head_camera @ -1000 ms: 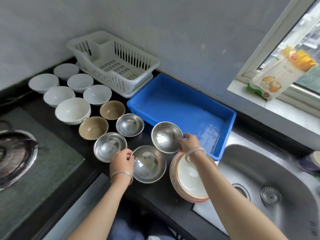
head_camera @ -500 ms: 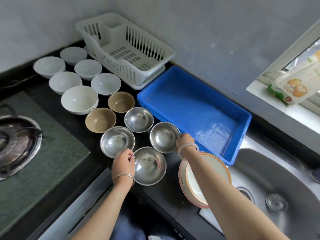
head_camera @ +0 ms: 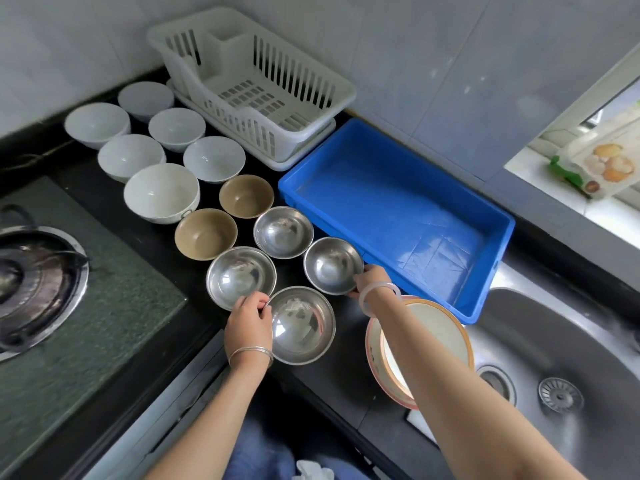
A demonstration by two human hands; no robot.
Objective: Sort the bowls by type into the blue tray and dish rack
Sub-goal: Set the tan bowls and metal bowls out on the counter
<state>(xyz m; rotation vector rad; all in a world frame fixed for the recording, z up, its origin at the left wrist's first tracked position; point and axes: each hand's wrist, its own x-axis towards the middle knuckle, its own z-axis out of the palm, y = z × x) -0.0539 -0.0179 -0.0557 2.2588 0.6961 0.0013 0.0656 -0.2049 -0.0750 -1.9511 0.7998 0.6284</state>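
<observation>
Gripping near steel bowl [head_camera: 304,329] w/ L hand [head_camera: 247,322] (R hand [head_camera: 370,279]: far bowl [head_camera: 329,265])

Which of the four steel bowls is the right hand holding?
The rightmost steel bowl, next to the blue tray; the right hand grips its right rim. The left hand holds the nearest steel bowl instead.

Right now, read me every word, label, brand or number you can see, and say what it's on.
No text here can be read.
Food packet, far right: pictures only; any lettering too blurred.
Big white bowl: small mark on its wall, too small to read.
Steel bowls, blue tray, dish rack: no lettering shows.
</observation>
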